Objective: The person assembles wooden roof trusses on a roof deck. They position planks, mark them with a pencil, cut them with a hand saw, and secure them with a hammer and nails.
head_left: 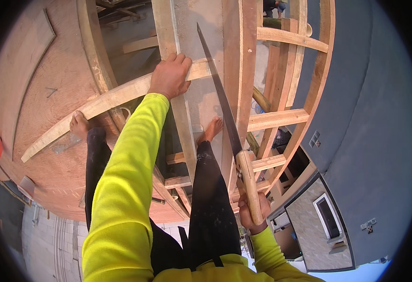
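Note:
A long pale wooden strip runs from the lower left up to the right, across a timber beam. Near its right end, my left hand is closed over it and presses it down where it crosses the beam. My bare left foot rests on the strip farther left. In my right hand is the wooden handle of a handsaw, its dark blade pointing up and away. The blade passes right at the strip's right end; whether its teeth touch the wood I cannot tell.
A reddish plywood sheet covers the left side. Open gaps lie between the beams. My right foot is beside the saw. A timber lattice stands to the right, before a grey wall. Another person is at the top edge.

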Demonstrator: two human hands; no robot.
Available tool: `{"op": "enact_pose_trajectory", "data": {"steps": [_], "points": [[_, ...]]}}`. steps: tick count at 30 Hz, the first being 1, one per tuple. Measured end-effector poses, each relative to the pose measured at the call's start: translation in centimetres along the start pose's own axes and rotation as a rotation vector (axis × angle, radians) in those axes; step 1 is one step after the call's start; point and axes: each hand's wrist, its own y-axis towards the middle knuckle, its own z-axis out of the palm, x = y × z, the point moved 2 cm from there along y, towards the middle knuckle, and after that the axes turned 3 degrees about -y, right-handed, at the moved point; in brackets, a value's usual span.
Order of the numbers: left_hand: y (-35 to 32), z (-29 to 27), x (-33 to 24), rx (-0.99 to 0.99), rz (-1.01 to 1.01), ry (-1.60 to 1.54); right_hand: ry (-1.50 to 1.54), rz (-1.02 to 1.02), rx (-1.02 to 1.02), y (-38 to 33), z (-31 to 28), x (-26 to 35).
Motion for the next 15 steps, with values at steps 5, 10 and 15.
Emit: {"op": "enact_pose_trajectory", "data": {"steps": [5, 10, 15], "points": [[1.9, -1.1, -0.4, -0.057, 0.036, 0.028, 0.13, -0.242, -0.113, 16.7, 5.4, 1.8], [0.6, -0.2, 0.2, -0.048, 0.044, 0.016, 0.152, -0.163, -0.037, 11.6, 4.5, 1.8], [0.8, -0.5, 0.2, -0.025, 0.015, 0.008, -0.051, -0.153, -0.048, 2.5, 0.1, 1.9]]}}
